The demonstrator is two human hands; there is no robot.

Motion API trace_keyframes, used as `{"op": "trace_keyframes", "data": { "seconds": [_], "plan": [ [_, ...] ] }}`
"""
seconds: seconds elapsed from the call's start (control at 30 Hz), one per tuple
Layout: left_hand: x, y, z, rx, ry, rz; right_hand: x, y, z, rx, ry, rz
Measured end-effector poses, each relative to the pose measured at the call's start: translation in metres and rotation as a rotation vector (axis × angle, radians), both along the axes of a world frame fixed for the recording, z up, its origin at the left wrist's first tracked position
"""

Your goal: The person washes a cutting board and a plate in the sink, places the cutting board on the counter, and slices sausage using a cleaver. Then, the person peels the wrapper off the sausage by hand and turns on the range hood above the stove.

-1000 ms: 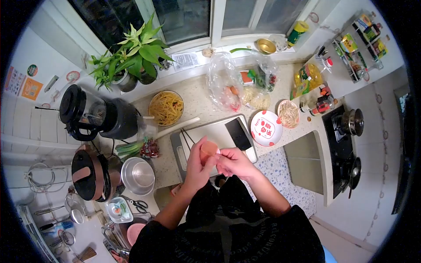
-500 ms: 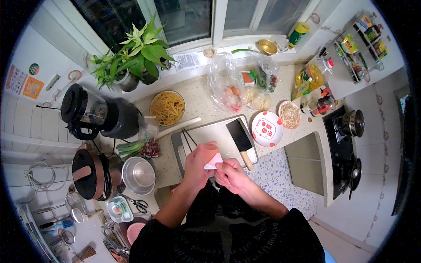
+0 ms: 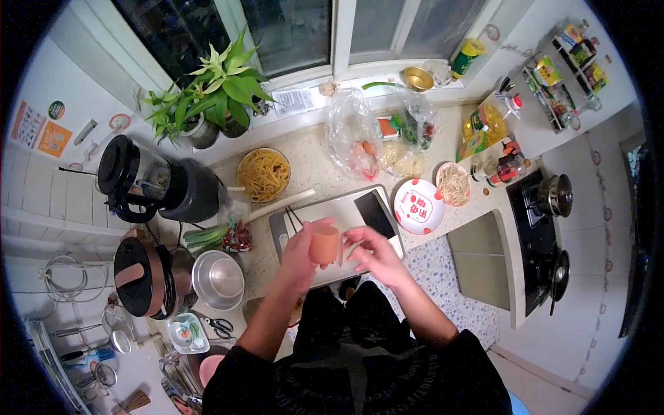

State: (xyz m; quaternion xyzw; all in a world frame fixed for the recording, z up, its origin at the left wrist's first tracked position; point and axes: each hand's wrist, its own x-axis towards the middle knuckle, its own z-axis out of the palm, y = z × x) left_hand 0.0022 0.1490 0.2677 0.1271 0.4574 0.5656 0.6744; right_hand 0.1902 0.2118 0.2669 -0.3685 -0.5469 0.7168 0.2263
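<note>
My left hand [image 3: 301,257] is closed around an orange-pink cylindrical piece [image 3: 324,246] that looks like a thick sausage, held over the near side of a white cutting board [image 3: 330,216]. My right hand [image 3: 374,254] is close to its right side, thumb and fingers pinching what looks like a pale, thin wrapper [image 3: 341,250]; motion blurs this part. Beyond my right hand, a cleaver [image 3: 374,213] lies on the board, its handle mostly hidden by that hand. Dark chopsticks [image 3: 294,220] rest at the board's left, partly behind my left hand.
Behind the board stand a bowl of yellow strips [image 3: 263,175] and plastic bags [image 3: 353,135]. A red-and-white plate [image 3: 418,206] and a small bowl of pale shreds [image 3: 454,185] are to the right. Scallions [image 3: 202,237] and a metal basin [image 3: 218,279] are left; the stove [image 3: 539,242] is far right.
My right hand has moved slightly right, and its fingers have spread from the piece. The cylinder has turned more upright in my left hand, showing more of its orange side.
</note>
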Motion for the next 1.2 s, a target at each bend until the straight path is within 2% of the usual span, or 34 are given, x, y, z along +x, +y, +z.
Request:
{"op": "trace_keyframes", "data": {
  "seconds": [0.03,0.13,0.27,0.37,0.47,0.57,0.67,0.73,0.83,0.9,1.0,1.03,1.13,1.2],
  "plan": [
    [0.003,0.0,0.0,0.053,0.076,-0.014,-0.004,-0.001,-0.009,0.12,0.022,0.087],
    [0.008,0.002,0.002,0.026,-0.071,0.122,-0.02,-0.011,-0.024,-0.149,0.149,0.083],
    [0.008,-0.003,0.0,0.073,0.08,0.058,-0.025,-0.009,-0.017,0.222,-0.055,-0.003],
    [0.007,-0.007,-0.004,0.072,0.059,-0.022,-0.025,-0.008,-0.009,0.352,-0.057,0.038],
    [0.007,-0.006,-0.003,0.071,0.085,-0.016,-0.021,-0.004,-0.009,0.35,-0.033,0.128],
    [0.015,-0.002,-0.013,0.118,0.182,0.095,-0.02,-0.004,-0.026,0.125,0.112,0.193],
    [0.019,-0.002,-0.021,0.158,0.232,0.114,-0.018,-0.003,-0.003,0.169,-0.029,0.22],
    [0.02,-0.003,-0.022,0.14,0.236,0.067,-0.017,-0.006,-0.006,0.123,0.058,0.21],
    [0.013,-0.005,-0.015,0.046,0.051,0.038,-0.006,-0.005,-0.005,-0.027,0.138,0.173],
    [0.004,-0.007,-0.02,0.153,-0.163,0.01,0.004,-0.005,-0.009,-0.221,0.21,0.066],
    [0.001,-0.006,-0.017,0.17,-0.328,0.002,0.015,-0.005,-0.017,-0.551,0.502,0.009],
    [0.001,-0.005,-0.014,0.152,-0.356,0.005,0.016,-0.003,-0.018,-0.533,0.581,0.052],
    [0.006,-0.003,-0.02,0.096,-0.364,0.033,0.013,-0.004,-0.025,-0.228,0.441,-0.069],
    [0.011,0.001,-0.03,0.082,-0.228,0.016,0.005,0.0,-0.011,0.233,0.341,-0.142]
  ]
}}
